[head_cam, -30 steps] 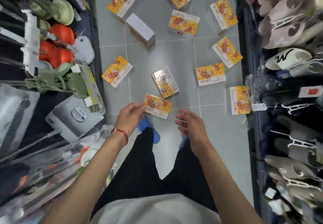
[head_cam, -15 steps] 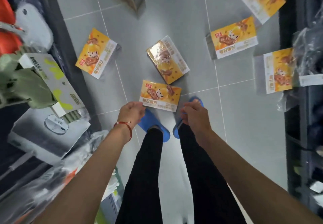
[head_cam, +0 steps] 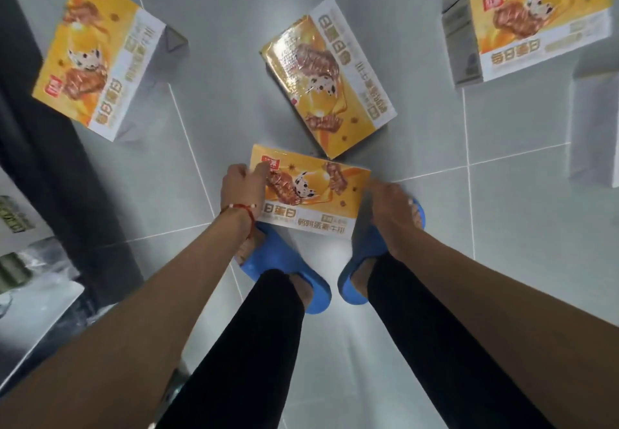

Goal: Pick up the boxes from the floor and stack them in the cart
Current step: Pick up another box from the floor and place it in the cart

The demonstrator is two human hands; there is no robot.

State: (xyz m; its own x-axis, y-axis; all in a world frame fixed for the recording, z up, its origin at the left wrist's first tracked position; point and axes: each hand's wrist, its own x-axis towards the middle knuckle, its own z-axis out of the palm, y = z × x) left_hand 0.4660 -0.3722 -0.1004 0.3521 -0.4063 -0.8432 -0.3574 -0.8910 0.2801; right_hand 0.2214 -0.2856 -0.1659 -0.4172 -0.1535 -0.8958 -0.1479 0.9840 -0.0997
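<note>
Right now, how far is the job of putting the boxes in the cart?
Done: nothing I can confirm; the cart is not in view. In hand: the left hand and right hand grip the ends of the nearest orange-and-white cardboard box. Left: at least three similar boxes lie on the grey tiled floor: the box at left, the glossy box in the middle, the box at right.

Yellow boxes (head_cam: 328,77) lie scattered on grey tiled floor (head_cam: 217,26).

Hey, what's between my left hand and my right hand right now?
In the head view, one orange box fills the gap: the left hand grips its left end, the right hand holds its right end.
</note>
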